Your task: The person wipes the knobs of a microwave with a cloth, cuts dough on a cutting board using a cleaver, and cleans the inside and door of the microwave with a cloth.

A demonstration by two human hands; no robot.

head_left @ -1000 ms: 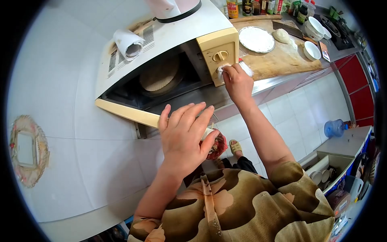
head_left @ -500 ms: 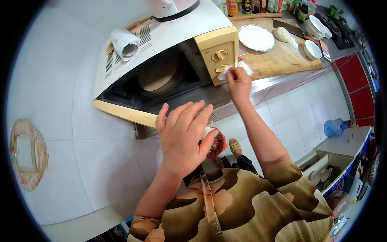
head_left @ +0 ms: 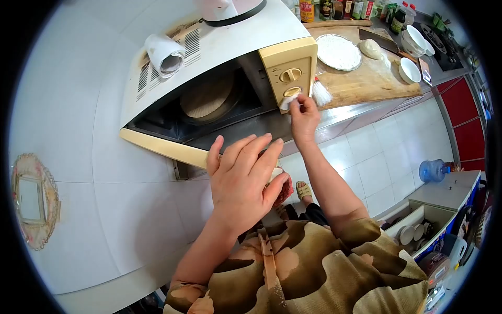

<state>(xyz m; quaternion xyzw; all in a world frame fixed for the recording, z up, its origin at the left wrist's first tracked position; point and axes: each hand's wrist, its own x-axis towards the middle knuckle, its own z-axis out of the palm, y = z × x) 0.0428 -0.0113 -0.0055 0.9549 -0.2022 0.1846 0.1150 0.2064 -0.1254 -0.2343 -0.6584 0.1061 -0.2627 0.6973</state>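
The microwave stands with its door swung open and a round plate-like item inside. My left hand is at the door's free end, its fingers spread and the back of the hand toward me. My right hand pinches a small white cloth or tissue against the lower part of the control panel, just below the lower knob. The upper knob is above it.
Right of the microwave, a wooden board bears a floured round tray, dough, a cleaver and a white bowl. A paper roll lies on the microwave. A blue bottle is at the right.
My right hand has moved down the control panel with the white cloth, from beside the lower knob to below it. My left hand stays at the door, and the view has shifted slightly.
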